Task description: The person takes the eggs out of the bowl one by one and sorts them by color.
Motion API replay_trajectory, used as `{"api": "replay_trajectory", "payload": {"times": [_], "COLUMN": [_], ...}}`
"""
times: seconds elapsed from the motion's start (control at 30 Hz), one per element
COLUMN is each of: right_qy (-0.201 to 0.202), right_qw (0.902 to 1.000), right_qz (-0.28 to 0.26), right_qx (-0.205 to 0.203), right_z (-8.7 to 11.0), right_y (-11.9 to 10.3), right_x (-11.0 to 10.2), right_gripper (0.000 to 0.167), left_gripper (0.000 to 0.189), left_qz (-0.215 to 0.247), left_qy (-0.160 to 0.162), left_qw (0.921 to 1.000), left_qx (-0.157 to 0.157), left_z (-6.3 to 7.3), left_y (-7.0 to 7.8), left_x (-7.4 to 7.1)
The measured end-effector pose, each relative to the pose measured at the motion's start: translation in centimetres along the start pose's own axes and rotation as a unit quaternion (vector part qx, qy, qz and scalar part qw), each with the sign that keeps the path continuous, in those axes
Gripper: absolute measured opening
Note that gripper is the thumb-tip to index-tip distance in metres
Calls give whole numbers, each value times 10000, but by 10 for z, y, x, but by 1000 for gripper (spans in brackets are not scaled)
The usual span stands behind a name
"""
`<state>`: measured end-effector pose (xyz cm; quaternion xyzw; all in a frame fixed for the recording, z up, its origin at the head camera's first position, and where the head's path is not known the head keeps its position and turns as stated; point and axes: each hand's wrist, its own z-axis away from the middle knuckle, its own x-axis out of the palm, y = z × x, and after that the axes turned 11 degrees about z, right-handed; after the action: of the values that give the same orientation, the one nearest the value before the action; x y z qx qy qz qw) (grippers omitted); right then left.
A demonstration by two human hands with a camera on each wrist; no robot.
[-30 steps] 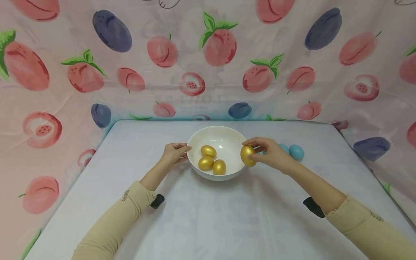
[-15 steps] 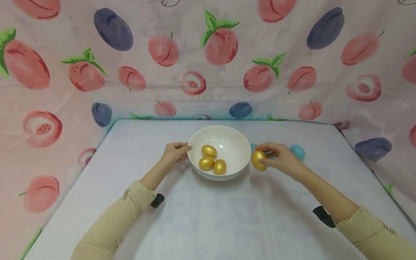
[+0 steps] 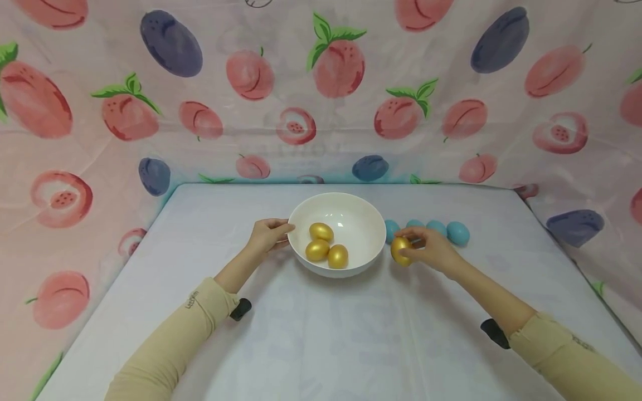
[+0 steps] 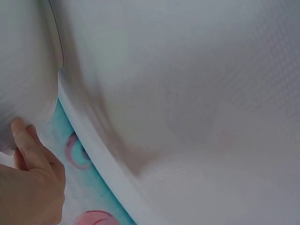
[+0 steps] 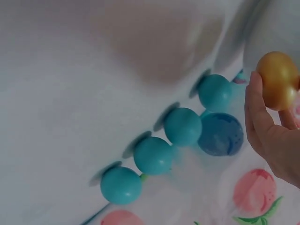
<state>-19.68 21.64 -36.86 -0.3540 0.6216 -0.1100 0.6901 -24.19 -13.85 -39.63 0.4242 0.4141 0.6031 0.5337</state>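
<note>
My left hand point(image 3: 268, 235) grips the left rim of a white bowl point(image 3: 363, 234), thumb over the edge and fingers beneath. Inside lie a golden egg point(image 3: 321, 231) at the back and two more golden eggs in front of it. Just right of the bowl, my right hand point(image 3: 433, 250) pinches another golden egg point(image 3: 400, 251) between thumb and fingers. In the right wrist view that golden egg point(image 5: 277, 80) shows between the fingertips, with the bowl's pale side behind. The left wrist view catches the left hand point(image 4: 35, 180) at the bowl's underside point(image 4: 28, 61).
Several blue eggs point(image 5: 153, 155) stand in a row on the white-covered table point(image 3: 321, 334), right of the bowl and behind my right hand. A fruit-printed cloth point(image 3: 296, 72) hangs at the back and along the sides.
My right hand has moved right with the golden egg, from over the bowl's right rim to beside the bowl, and slightly lower. The left hand keeps its hold on the rim.
</note>
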Motion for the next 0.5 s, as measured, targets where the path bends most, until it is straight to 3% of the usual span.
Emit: {"api": "replay_trajectory", "payload": {"times": [0.5], "right_qy": [-294], "right_qw": [9967], "right_qz": [726], "right_qx": [203], "right_z": [-22], "right_y": [20], "right_x": [23], "right_gripper": [37], "left_gripper": [39], "left_qz": [66], "left_qy": [5], "left_qw": [10000], "left_qx": [-11], "left_z": [-1], "left_y": [-1], "left_x": [1]}}
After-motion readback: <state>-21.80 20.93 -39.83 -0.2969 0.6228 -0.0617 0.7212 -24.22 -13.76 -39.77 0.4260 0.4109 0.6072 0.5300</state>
